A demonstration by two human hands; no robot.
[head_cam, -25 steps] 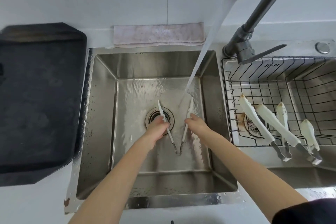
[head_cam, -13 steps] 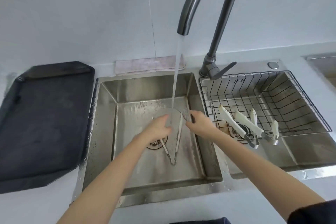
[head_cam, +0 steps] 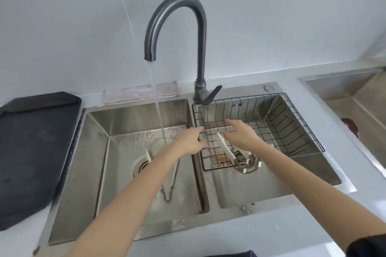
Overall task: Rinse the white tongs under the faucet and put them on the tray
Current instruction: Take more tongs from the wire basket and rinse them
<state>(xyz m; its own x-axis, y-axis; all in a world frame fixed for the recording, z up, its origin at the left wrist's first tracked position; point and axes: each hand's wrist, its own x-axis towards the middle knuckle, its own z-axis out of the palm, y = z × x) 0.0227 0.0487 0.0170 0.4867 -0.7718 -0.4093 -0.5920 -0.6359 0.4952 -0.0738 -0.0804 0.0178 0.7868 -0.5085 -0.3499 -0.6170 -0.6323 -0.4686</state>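
Observation:
A pair of white tongs (head_cam: 168,192) lies on the floor of the left sink basin (head_cam: 125,123), partly hidden under my left forearm; one white tip (head_cam: 148,155) shows beside the drain. Water runs from the grey faucet (head_cam: 200,52) into that basin. My left hand (head_cam: 189,142) hovers over the divider between the basins, fingers apart, holding nothing. My right hand (head_cam: 240,135) is spread over the wire basket (head_cam: 292,123), just above more white tongs (head_cam: 224,148) lying in it. The dark tray (head_cam: 31,152) sits on the counter at the left.
A folded cloth (head_cam: 142,93) lies behind the left basin. The faucet lever (head_cam: 211,95) points right over the basket's rim. Another steel basin (head_cam: 355,98) is at the far right. A dark red object (head_cam: 349,125) sits at that basin's edge.
Both hands have let go of the tongs, which now lie on the left basin's floor. Both hands have moved right, towards the wire basket. The view has tilted up.

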